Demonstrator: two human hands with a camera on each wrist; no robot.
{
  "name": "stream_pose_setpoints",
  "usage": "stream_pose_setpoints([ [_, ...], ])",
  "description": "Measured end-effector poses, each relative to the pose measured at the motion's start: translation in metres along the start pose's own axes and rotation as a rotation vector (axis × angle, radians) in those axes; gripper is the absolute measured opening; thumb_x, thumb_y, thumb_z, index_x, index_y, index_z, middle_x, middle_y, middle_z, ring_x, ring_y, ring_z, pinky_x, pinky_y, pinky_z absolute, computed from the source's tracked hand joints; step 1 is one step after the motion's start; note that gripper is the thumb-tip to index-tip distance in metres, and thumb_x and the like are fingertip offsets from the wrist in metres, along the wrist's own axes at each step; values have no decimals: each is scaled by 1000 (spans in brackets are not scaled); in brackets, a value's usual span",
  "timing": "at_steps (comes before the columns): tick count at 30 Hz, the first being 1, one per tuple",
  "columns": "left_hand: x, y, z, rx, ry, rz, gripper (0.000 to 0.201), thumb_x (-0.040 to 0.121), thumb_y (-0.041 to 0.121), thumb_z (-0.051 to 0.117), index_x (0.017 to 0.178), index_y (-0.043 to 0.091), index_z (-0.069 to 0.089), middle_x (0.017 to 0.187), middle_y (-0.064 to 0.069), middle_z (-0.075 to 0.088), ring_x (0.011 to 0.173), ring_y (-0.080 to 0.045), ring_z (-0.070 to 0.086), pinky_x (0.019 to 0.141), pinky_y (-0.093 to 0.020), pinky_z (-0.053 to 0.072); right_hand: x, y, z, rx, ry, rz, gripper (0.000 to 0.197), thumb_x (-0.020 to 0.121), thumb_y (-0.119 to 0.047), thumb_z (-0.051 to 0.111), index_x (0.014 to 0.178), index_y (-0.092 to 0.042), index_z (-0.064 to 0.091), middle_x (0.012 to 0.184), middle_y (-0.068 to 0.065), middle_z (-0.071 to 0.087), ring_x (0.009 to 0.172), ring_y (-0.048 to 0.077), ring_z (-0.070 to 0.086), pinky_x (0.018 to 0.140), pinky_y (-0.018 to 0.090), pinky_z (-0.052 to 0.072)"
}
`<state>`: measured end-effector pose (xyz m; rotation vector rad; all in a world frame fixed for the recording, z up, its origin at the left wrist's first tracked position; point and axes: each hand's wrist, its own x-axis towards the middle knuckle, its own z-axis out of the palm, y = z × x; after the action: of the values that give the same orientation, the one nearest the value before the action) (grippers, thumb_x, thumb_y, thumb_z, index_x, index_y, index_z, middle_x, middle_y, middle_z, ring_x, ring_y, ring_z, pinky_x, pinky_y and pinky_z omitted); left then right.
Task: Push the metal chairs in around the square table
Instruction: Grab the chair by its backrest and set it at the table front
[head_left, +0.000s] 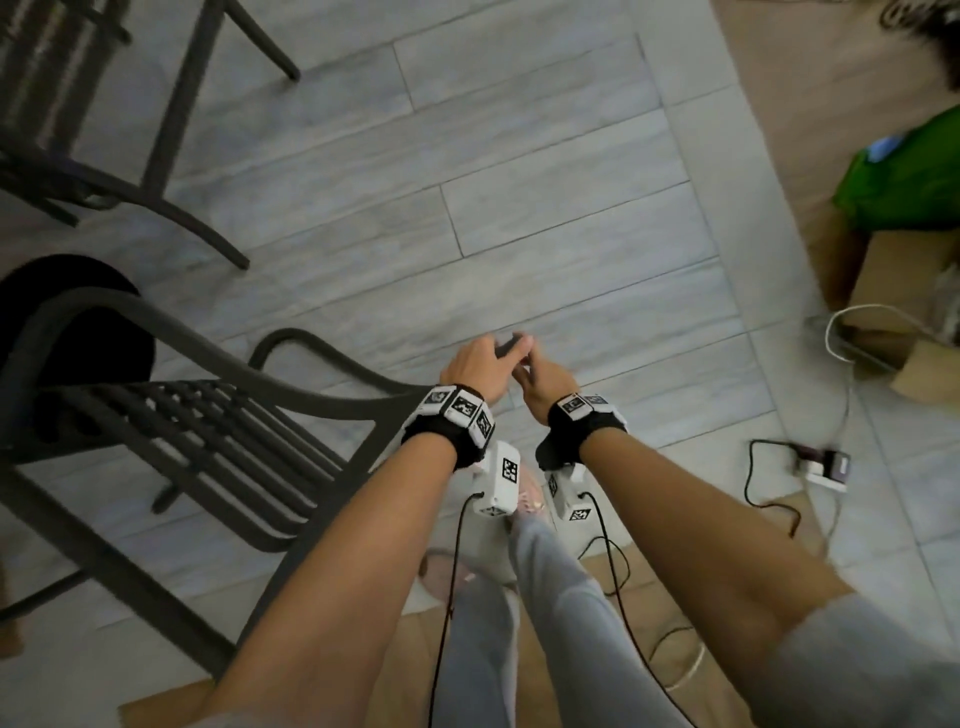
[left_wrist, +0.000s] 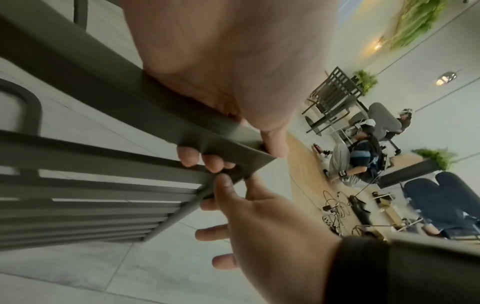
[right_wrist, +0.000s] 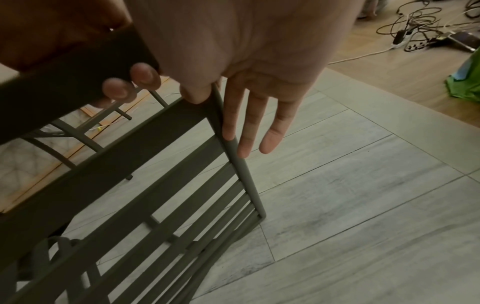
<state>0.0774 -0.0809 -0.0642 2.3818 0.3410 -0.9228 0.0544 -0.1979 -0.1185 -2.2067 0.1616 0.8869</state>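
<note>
A dark metal chair (head_left: 218, 431) with a slatted back stands at lower left in the head view, its back turned to me. My left hand (head_left: 483, 364) grips the right end of its top rail (left_wrist: 103, 107), and the fingers (left_wrist: 197, 158) curl under that rail. Beside it, my right hand (head_left: 545, 382) rests at the same corner. Its thumb (right_wrist: 194, 94) touches the rail end, and its fingers (right_wrist: 270, 133) lie straight along the side post (right_wrist: 244, 168). A second metal chair (head_left: 78, 104) stands at upper left. No tabletop shows; only a round black base (head_left: 78, 312) shows beyond the held chair.
Grey floor tiles (head_left: 519, 218) spread ahead of the hands. On the right lie a cardboard box (head_left: 893, 280), a green bag (head_left: 909, 171), and a power strip with cables (head_left: 821, 462). My legs (head_left: 519, 597) stand just behind the chair. People (left_wrist: 358, 156) sit on the floor far off.
</note>
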Motion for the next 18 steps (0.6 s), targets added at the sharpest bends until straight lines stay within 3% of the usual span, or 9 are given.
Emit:
stream_pose_setpoints([
  [3,-25,-4,-14,-16,23,14,61,80,75,37,82,18,57,95,-13,70,91,-34,63,75,-40,46,-5,-7,-6,-57,-54,-62,39,97,-34,39,133,-21,35,123,20,63,107,39,61,88,49,50],
  [6,-68,-13,-36,-68,81,55,53,82,72,39,73,21,51,83,-7,71,83,-30,64,72,-38,45,-16,-17,-9,-120,-118,-107,36,96,-35,43,130,-25,39,124,18,60,105,37,61,86,46,50],
  [9,-121,-24,-64,-164,118,106,59,79,77,38,81,21,59,73,0,69,74,-22,65,72,-38,48,-29,-30,-12,-180,-175,-142,33,94,-36,48,125,-27,44,120,16,57,100,38,61,82,45,50],
  [13,-196,-36,-106,-225,168,194,52,81,73,41,85,24,60,72,-3,67,70,-16,62,65,-31,42,-49,-48,-20,-272,-200,-178,34,92,-33,54,125,-25,48,120,15,55,98,36,60,81,42,49],
  [18,-287,-57,-158,-391,289,294,45,82,68,43,83,27,61,67,1,63,66,-14,61,68,-36,49,-66,-71,-32,-426,-156,-191,35,91,-33,56,124,-22,51,112,17,51,94,37,59,76,41,47],
])
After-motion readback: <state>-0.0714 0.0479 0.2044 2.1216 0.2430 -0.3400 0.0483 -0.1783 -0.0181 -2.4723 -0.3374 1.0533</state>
